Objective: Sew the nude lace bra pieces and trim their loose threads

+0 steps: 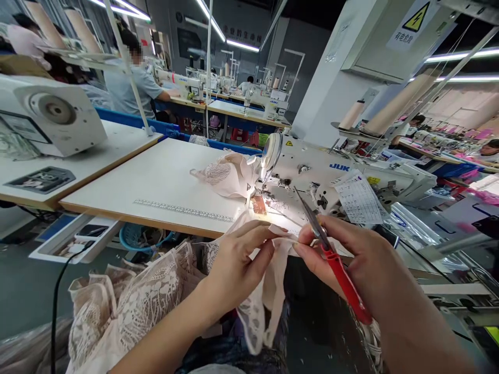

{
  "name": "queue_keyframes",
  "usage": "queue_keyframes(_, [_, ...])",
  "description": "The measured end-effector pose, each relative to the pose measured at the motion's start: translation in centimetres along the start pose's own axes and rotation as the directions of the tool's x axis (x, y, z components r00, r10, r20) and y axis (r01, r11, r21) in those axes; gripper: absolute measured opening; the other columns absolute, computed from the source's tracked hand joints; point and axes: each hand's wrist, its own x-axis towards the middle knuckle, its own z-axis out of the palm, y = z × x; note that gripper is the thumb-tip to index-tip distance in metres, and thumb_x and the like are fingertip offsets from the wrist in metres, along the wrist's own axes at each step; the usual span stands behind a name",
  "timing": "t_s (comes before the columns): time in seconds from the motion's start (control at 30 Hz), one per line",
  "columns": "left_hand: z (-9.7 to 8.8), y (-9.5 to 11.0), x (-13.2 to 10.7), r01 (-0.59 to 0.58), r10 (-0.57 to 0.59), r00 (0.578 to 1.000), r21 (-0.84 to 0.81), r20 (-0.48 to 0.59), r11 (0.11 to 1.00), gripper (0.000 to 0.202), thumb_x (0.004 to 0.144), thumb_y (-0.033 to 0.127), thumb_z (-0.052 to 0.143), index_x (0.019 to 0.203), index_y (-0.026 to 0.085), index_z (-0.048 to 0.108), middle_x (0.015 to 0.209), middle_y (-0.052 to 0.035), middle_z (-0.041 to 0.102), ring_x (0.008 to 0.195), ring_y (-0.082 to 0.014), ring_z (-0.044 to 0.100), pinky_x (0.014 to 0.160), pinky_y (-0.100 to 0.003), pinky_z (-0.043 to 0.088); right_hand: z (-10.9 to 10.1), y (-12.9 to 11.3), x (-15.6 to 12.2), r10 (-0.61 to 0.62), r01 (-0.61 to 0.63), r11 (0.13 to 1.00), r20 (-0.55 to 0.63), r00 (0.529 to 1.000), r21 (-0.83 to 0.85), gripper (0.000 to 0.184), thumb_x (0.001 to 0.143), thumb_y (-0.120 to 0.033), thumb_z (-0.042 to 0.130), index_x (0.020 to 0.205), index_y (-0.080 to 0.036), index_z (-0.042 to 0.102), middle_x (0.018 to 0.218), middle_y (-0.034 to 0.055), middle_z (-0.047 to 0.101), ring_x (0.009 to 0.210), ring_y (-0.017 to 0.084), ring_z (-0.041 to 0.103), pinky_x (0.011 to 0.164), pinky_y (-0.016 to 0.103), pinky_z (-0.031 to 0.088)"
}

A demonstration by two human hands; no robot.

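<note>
- Just off the near edge of the desk, beige fabric hangs; my left hand pinches it.
- My right hand grips red-handled scissors, fingertips apparently closed at the fabric's edge.
- Judged step: handling that edge, blades pointing away.
- Judged requirement: steady tension; any cut needs the blades turned.

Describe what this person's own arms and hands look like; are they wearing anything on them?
The left hand and right hand are both human and ungloved, with five-fingered shapes. The left forearm and right forearm are bare where they show: no sleeve, watch, bracelet, cable or marking is visible.
</note>
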Motion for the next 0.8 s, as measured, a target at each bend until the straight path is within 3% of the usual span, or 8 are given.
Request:
queue_keyframes(0.07, [0.3,0.1,-0.6,0.128,-0.121,0.991,-0.174,0.052,0.976,0.025,0.097,0.038,0.054,0.095,0.018,0.069,0.09,-0.0079,0.07,0.082,-0.0203,0.064,0.071,-0.029,0.049,-0.1,-0.2,-0.1,-0.004,0.003,1.0,0.056,0.998,0.029,0.028,0.087,-0.049,0.062,0.076,-0.024,0.057,0.062,-0.0001,0.058,0.052,0.014,0.05,0.046,0.024,0.037])
queue_keyframes(0.13, [0.9,-0.1,-1.4,0.289,-0.263,0.957,-0.345,0.121,0.893,0.037,0.094,0.051,0.056,0.089,0.016,0.066,0.08,-0.0062,0.064,0.073,-0.018,0.059,0.066,-0.027,0.047,0.3,-0.1,-0.5,0.008,-0.012,0.999,0.088,0.996,0.046,0.026,0.088,-0.047,0.061,0.077,-0.024,0.057,0.062,-0.0006,0.057,0.052,0.013,0.049,0.047,0.024,0.037])
queue_keyframes(0.2, [1.7,-0.5,-2.4,0.377,-0.348,0.926,-0.437,0.149,0.817,0.043,0.091,0.058,0.058,0.085,0.016,0.062,0.079,-0.0049,0.061,0.073,-0.0167,0.056,0.067,-0.027,0.046,1.2,0.3,-1.0,0.036,-0.041,0.998,0.082,0.996,0.051,0.026,0.087,-0.045,0.062,0.077,-0.023,0.056,0.063,-0.0014,0.056,0.053,0.013,0.048,0.048,0.024,0.038])
queue_keyframes(0.3, [3.1,-1.4,-4.0,0.397,-0.385,0.915,-0.422,0.118,0.815,0.041,0.089,0.058,0.061,0.083,0.017,0.057,0.081,-0.0031,0.056,0.076,-0.0155,0.052,0.071,-0.026,0.044,2.9,1.2,-2.1,0.089,-0.093,0.993,0.052,0.995,0.076,0.028,0.086,-0.046,0.064,0.075,-0.022,0.055,0.062,-0.0027,0.054,0.053,0.012,0.046,0.05,0.023,0.037])
queue_keyframes(0.5, [4.7,-4.1,-5.9,0.446,-0.444,0.894,-0.241,0.063,0.862,0.048,0.093,0.06,0.053,0.07,0.019,0.043,0.07,0.0019,0.038,0.066,-0.0125,0.035,0.058,-0.025,0.031,5.9,2.7,-4.0,0.205,-0.211,0.961,0.05,0.977,0.176,0.035,0.085,-0.052,0.063,0.073,-0.02,0.054,0.064,-0.0019,0.054,0.057,0.012,0.045,0.054,0.023,0.04])
queue_keyframes(0.63, [5.1,-5.4,-6.3,0.509,-0.495,0.859,-0.33,0.133,0.795,0.048,0.092,0.061,0.055,0.074,0.019,0.042,0.071,0.003,0.035,0.064,-0.0114,0.031,0.057,-0.024,0.029,6.9,3.5,-4.4,0.269,-0.29,0.918,0.113,0.956,0.27,0.037,0.084,-0.054,0.064,0.073,-0.019,0.054,0.066,-0.002,0.053,0.058,0.012,0.044,0.056,0.023,0.041])
queue_keyframes(0.8, [5.1,-6.4,-6.5,0.567,-0.536,0.818,-0.438,0.206,0.697,0.048,0.085,0.063,0.064,0.08,0.018,0.048,0.073,0.0025,0.039,0.067,-0.0111,0.034,0.06,-0.023,0.032,7.8,4.5,-4.5,0.268,-0.303,0.9,0.149,0.952,0.313,0.035,0.083,-0.051,0.066,0.073,-0.019,0.053,0.065,-0.0025,0.051,0.057,0.011,0.043,0.054,0.022,0.039])
